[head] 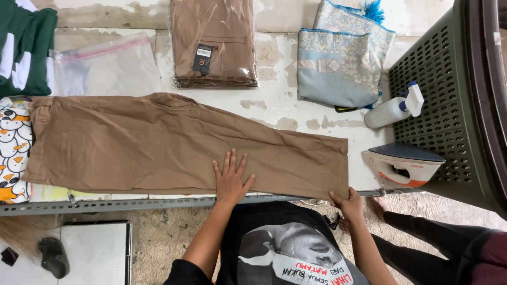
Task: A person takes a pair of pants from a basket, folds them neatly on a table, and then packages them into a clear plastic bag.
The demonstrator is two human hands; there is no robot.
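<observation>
Here the brown trousers (174,142) lie flat along the tabletop (274,100), legs stacked, and the step in hand looks like smoothing before a fold. At the near edge, the right hand (348,205) has its grip pinched on the hem corner, wrist bent up from below. The left hand (231,179) rests palm down on the leg, fingers spread, clamping nothing. A next move would call for keeping the cloth taut. Farther off stand an iron (404,163), a spray bottle (393,108) and a bagged pair of trousers (214,42).
</observation>
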